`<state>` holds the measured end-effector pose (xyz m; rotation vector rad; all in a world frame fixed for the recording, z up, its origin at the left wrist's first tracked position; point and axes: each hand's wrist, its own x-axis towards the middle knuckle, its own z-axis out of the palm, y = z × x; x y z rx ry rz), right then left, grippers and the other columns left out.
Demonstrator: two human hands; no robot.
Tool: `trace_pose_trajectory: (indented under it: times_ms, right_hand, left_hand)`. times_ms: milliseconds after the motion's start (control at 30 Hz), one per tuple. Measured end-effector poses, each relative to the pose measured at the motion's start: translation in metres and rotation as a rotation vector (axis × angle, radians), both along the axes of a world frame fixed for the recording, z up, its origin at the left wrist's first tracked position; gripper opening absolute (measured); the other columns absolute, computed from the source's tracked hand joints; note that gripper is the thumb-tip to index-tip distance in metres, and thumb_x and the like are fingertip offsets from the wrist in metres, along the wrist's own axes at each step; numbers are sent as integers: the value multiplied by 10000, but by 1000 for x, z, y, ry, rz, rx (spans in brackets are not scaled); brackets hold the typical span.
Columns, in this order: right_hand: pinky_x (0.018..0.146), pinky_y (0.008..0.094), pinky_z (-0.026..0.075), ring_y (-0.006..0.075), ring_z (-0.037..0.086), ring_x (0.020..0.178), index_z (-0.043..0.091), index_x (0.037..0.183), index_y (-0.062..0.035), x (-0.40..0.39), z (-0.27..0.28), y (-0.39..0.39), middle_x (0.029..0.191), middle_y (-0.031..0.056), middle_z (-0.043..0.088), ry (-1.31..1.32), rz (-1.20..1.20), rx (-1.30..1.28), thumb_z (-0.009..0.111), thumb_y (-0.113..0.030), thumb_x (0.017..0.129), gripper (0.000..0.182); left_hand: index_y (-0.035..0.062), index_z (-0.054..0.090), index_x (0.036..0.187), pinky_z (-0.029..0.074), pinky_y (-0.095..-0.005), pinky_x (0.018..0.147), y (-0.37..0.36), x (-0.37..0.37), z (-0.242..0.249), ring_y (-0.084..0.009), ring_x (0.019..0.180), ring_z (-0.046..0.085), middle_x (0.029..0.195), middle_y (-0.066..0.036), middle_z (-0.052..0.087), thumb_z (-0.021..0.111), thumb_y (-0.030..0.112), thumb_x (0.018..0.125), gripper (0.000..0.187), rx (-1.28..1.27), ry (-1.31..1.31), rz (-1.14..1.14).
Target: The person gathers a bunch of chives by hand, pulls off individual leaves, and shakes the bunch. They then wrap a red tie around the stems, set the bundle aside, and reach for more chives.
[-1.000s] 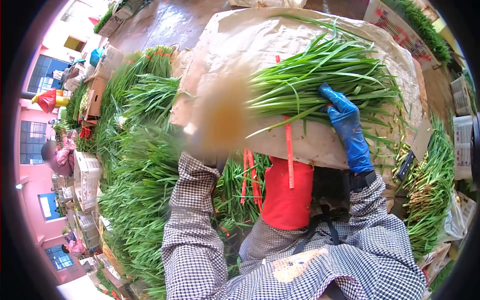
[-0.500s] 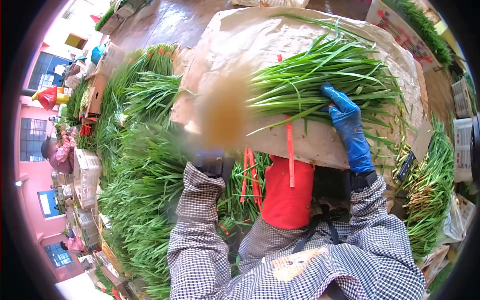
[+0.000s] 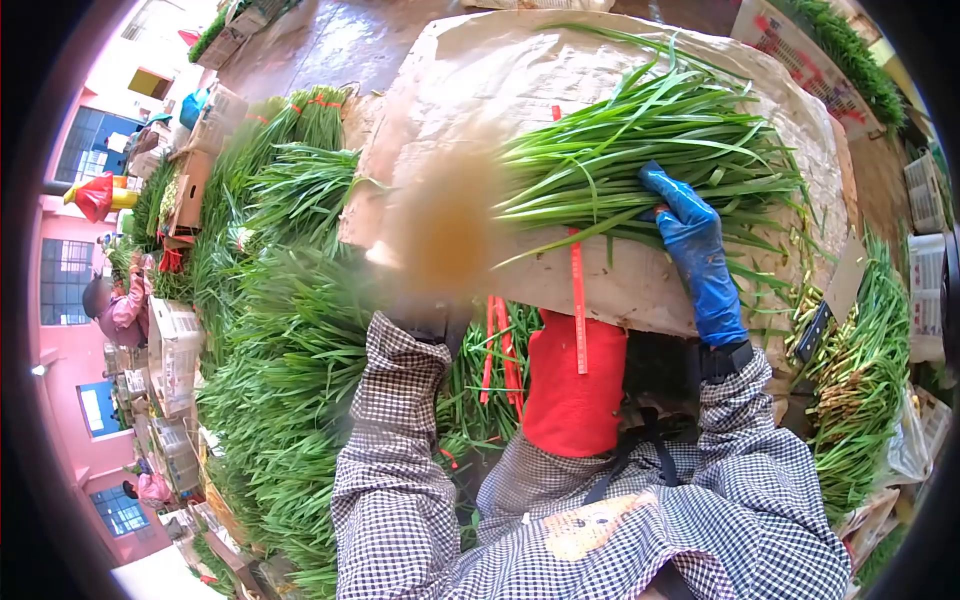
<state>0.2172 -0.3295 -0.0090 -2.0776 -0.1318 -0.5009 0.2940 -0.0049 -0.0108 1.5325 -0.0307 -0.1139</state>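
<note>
A bundle of long green stalks [image 3: 620, 160] lies across the pale covered board [image 3: 440, 80]. My right hand [image 3: 693, 235], in a blue glove, rests on the near side of the bundle, with its fingers closed against the stalks. A red strip [image 3: 578, 300] passes under the bundle and hangs over the board's near edge. A brown blur covers most of my left hand, near the board's left edge; its fingers cannot be made out. More red strips [image 3: 505, 350] hang below the board.
Piles of green stalks [image 3: 290, 380] fill the left side. At the right are a cleaver [image 3: 835, 295] and cut stalks [image 3: 855, 380]. White crates [image 3: 925, 290] stand farther right. Other people [image 3: 125, 305] are at the far left.
My left sleeve and wrist have shifted slightly toward me and to the left. My right hand and the bundle are nearly unmoved.
</note>
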Motion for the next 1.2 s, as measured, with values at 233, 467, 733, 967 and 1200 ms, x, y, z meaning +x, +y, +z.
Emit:
trace_pose_trajectory:
  times_ms: [233,467,733,967,1200]
  right_hand:
    - [805,300,535,219,618,981,606,1121,-51,-2,7,2,1097,120,619,8,13,30,516,94,719,436]
    - [803,297,530,224,619,984,604,1128,-51,-1,4,1,1113,120,618,-32,11,-9,519,90,727,433]
    - [648,259,545,158,634,846,581,1174,-37,-12,38,6,1214,108,572,141,37,287,486,100,789,419]
    - [524,230,519,99,595,626,564,1196,-34,-14,39,0,1224,103,563,140,26,315,480,97,808,418]
    - [517,228,513,99,591,603,575,1177,-22,-25,64,-15,1213,90,569,155,-76,416,484,76,825,377]
  left_hand:
    - [6,562,1160,502,-280,748,46,6,-17,-131,874,581,1006,-73,626,530,38,857,306,-574,181,71]
    - [33,492,1244,452,-333,859,15,-9,-12,-186,978,551,1093,-86,597,453,331,946,423,-514,216,254]
    - [-15,436,1292,398,-285,938,-31,2,-6,-138,1075,509,1227,-69,523,375,507,939,633,-158,-18,224]
    - [5,529,1225,442,-231,852,-11,42,35,-95,963,554,1110,-69,602,578,71,866,368,439,-211,-176]
    - [17,665,961,465,-246,701,-41,13,84,-104,748,580,810,-27,663,624,55,817,154,750,-521,-268]
